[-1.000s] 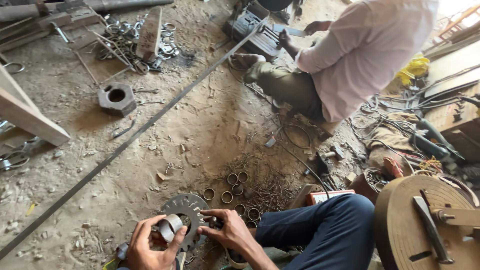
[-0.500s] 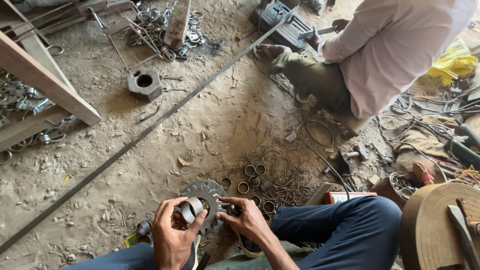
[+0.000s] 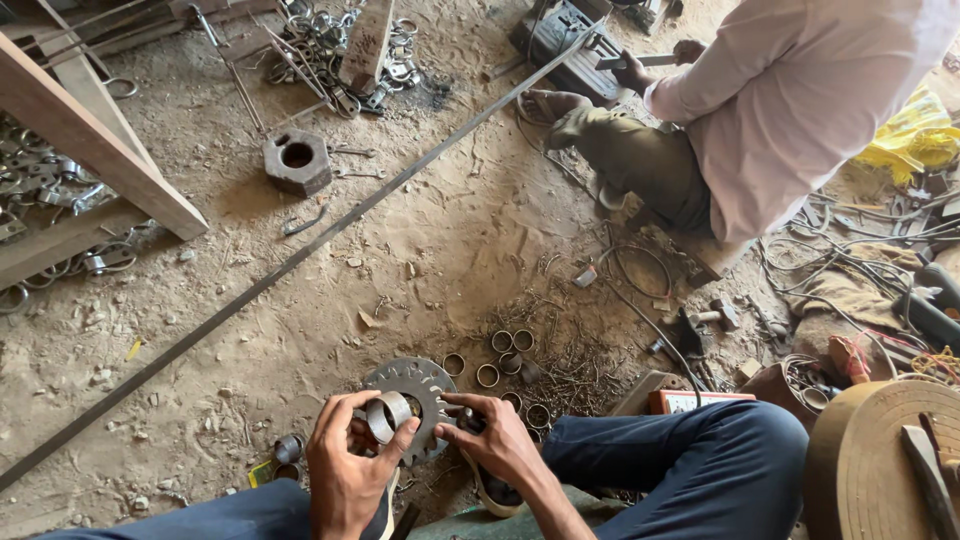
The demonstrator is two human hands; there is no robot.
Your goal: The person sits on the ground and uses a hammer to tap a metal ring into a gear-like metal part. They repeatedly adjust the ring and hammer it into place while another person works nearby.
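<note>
My left hand (image 3: 347, 463) grips a short metal ring (image 3: 386, 415) between thumb and fingers, held against a grey toothed gear disc (image 3: 418, 384). My right hand (image 3: 492, 437) holds the gear disc at its right edge, fingers pressed on the rim. Both hands are low in the head view, above my knees in blue trousers (image 3: 700, 450). Several more metal rings (image 3: 500, 360) lie on the sandy ground just beyond the disc.
A long flat steel bar (image 3: 300, 260) runs diagonally across the dirt floor. A heavy hexagonal block (image 3: 296, 160) lies at upper left near wooden beams (image 3: 90, 140). Another person (image 3: 770, 110) squats at upper right. Cables and tools (image 3: 880, 270) clutter the right side.
The view has shifted so the hands sit higher in the frame. My left hand has turned the ring up against the gear disc; my right hand stays on the disc.
</note>
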